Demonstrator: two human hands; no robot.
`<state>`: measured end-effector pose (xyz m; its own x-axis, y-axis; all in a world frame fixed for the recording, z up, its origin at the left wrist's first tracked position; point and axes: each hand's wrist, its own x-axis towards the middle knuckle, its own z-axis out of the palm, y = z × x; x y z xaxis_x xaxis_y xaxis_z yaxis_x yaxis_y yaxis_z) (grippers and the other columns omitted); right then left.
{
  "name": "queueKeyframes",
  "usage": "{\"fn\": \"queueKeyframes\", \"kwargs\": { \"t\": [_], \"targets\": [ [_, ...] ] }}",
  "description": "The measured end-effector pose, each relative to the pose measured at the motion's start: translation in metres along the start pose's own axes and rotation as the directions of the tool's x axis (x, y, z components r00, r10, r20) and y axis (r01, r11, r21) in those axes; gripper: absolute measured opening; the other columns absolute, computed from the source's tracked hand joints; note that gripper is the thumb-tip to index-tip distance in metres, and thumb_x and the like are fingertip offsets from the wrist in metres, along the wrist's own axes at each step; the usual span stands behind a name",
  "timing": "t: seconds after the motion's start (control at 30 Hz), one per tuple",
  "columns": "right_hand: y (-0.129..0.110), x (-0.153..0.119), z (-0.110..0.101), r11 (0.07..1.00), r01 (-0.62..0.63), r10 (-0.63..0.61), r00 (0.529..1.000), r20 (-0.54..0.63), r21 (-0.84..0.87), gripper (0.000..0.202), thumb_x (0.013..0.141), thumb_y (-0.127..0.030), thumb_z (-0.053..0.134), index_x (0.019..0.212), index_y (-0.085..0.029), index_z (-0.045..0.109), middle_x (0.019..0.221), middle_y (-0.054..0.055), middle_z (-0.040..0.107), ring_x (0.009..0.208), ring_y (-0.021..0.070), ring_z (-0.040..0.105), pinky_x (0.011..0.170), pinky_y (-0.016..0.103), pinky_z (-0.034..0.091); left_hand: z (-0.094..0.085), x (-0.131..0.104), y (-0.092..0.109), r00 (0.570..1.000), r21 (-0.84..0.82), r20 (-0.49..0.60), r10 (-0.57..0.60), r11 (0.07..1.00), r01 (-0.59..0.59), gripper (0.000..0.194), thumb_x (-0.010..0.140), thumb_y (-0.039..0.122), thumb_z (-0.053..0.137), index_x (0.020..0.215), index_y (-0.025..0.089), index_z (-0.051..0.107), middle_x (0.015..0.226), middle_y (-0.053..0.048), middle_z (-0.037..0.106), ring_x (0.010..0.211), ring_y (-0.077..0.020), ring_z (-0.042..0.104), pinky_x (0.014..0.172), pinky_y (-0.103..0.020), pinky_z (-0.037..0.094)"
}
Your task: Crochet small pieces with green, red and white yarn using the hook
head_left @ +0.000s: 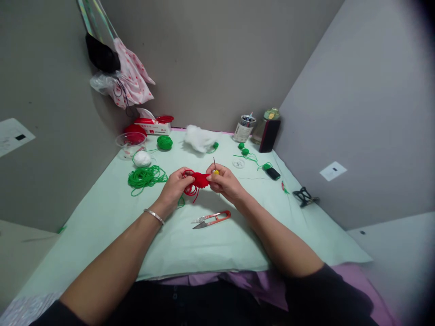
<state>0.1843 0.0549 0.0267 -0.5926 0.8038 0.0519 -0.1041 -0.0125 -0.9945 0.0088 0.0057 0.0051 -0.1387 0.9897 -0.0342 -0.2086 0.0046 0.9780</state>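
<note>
- In the middle of the table [238, 251], raised between both hands: red knitted piece [200, 180], with red yarn [189, 192] looped and dangling at its left side.
- Left hand [177, 182]: closed, with thumb and fingers pinching the left end of the knitted piece; silver bracelet [154, 216] at the wrist.
- Right hand [224, 179]: closed, pinching the right end of the same piece; also gripping a slim tool [215, 172], yellow at the grip, with a dark shaft pointing up.
- Just below the hands: snips [220, 218] with orange handles, lying flat; blades toward the left.
- Left of the hands: loose heap of green yarn [147, 177]; behind it, white yarn ball [142, 159] and green yarn ball [165, 143]; near these, clear plastic tub [119, 141].
- Along the back: tissue box [159, 128]; white stuffing [200, 139]; can [242, 132]; bottle [258, 130], partly hidden by a dark upright slab [269, 136].
- To the right: small green balls [245, 151] with trailing strands; small black object [273, 174], too small to identify.
</note>
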Motion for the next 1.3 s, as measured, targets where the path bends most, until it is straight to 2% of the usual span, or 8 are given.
{"fn": "queueKeyframes", "kwargs": {
  "t": [0.17, 0.3, 0.43, 0.53, 0.63, 0.8, 1.0, 1.3],
  "targets": [
    [0.0, 0.004, -0.003, 0.999, -0.027, 0.027, 1.0, -0.01, 0.026, 0.028, 0.075, -0.043, 0.07, 0.083, -0.024, 0.051, 0.047, -0.015, 0.034, 0.042, 0.0047, 0.016, 0.044, 0.023, 0.014, -0.007, 0.002, -0.003, 0.995, -0.01, 0.033, -0.093, 0.996, 0.093, 0.025, 0.099, 0.034, 0.067, 0.116, 0.015, 0.067, 0.107, -0.006, 0.071, 0.085, -0.018, 0.069, 0.073, -0.035, 0.061],
    [-0.003, 0.0, -0.002, 0.999, -0.03, 0.029, 0.999, -0.026, -0.037, 0.038, 0.079, -0.05, 0.073, 0.098, -0.021, 0.059, 0.061, -0.009, 0.054, 0.045, 0.0051, 0.023, 0.046, 0.024, 0.015, -0.01, 0.001, -0.006, 0.995, -0.023, 0.004, -0.096, 0.995, 0.096, 0.037, 0.099, 0.036, 0.067, 0.131, 0.017, 0.064, 0.13, -0.011, 0.067, 0.107, -0.0255, 0.07, 0.089, -0.046, 0.061],
    [-0.004, -0.005, 0.007, 0.992, 0.021, -0.033, 0.995, -0.093, -0.128, 0.039, 0.069, -0.034, 0.085, 0.096, -0.021, 0.06, 0.075, -0.005, 0.064, 0.063, 0.0099, 0.046, 0.056, 0.024, 0.031, -0.005, -0.002, -0.009, 0.999, -0.031, -0.003, -0.051, 0.998, 0.051, 0.028, 0.099, 0.034, 0.067, 0.12, 0.015, 0.066, 0.113, -0.008, 0.07, 0.09, -0.0196, 0.07, 0.077, -0.038, 0.062],
    [-0.003, -0.005, 0.012, 0.986, 0.043, -0.069, 0.985, -0.16, -0.159, 0.024, 0.068, -0.024, 0.078, 0.084, -0.02, 0.06, 0.073, -0.005, 0.06, 0.069, 0.0117, 0.047, 0.062, 0.025, 0.034, 0.001, -0.006, -0.009, 1.0, -0.038, -0.003, -0.009, 0.999, 0.009, 0.011, 0.09, 0.022, 0.072, 0.093, 0.015, 0.065, 0.078, 0.002, 0.063, 0.061, -0.0102, 0.056, 0.057, -0.023, 0.048],
    [-0.001, -0.004, 0.011, 0.991, 0.006, -0.027, 0.988, -0.153, -0.136, 0.015, 0.07, -0.021, 0.067, 0.084, -0.019, 0.063, 0.067, -0.005, 0.06, 0.06, 0.0105, 0.042, 0.055, 0.025, 0.028, 0.004, -0.007, -0.005, 1.0, -0.035, -0.002, 0.026, 0.999, -0.026, 0.015, 0.075, 0.016, 0.074, 0.078, 0.017, 0.059, 0.062, 0.007, 0.053, 0.053, -0.0077, 0.044, 0.049, -0.02, 0.034],
    [-0.003, -0.001, 0.003, 0.996, -0.089, 0.088, 0.994, -0.061, -0.019, 0.018, 0.069, -0.024, 0.062, 0.086, -0.019, 0.061, 0.054, -0.007, 0.055, 0.044, 0.0061, 0.026, 0.046, 0.024, 0.012, 0.003, -0.007, 0.004, 0.998, -0.012, 0.0, 0.065, 0.998, -0.065, 0.017, 0.065, 0.019, 0.072, 0.075, 0.019, 0.058, 0.061, 0.007, 0.053, 0.053, -0.0085, 0.042, 0.049, -0.021, 0.029],
    [-0.002, 0.004, -0.003, 0.985, -0.153, 0.152, 0.988, 0.023, 0.079, 0.016, 0.068, -0.028, 0.064, 0.08, -0.02, 0.056, 0.051, -0.011, 0.042, 0.042, 0.0036, 0.014, 0.045, 0.023, 0.011, 0.002, -0.005, 0.008, 0.998, 0.005, 0.013, 0.06, 0.998, -0.06, 0.02, 0.062, 0.022, 0.073, 0.076, 0.02, 0.057, 0.055, 0.008, 0.05, 0.047, -0.0086, 0.04, 0.047, -0.022, 0.028],
    [0.002, -0.001, 0.001, 0.992, -0.124, 0.124, 0.989, -0.075, 0.002, 0.031, 0.078, -0.038, 0.076, 0.099, -0.021, 0.061, 0.058, -0.008, 0.055, 0.044, 0.0048, 0.027, 0.045, 0.022, 0.015, 0.003, -0.007, 0.0, 0.997, 0.053, -0.039, 0.063, 0.997, -0.061, 0.019, 0.066, 0.026, 0.073, 0.075, 0.021, 0.057, 0.06, 0.006, 0.055, 0.053, -0.0112, 0.047, 0.052, -0.022, 0.035]
  ]
}}
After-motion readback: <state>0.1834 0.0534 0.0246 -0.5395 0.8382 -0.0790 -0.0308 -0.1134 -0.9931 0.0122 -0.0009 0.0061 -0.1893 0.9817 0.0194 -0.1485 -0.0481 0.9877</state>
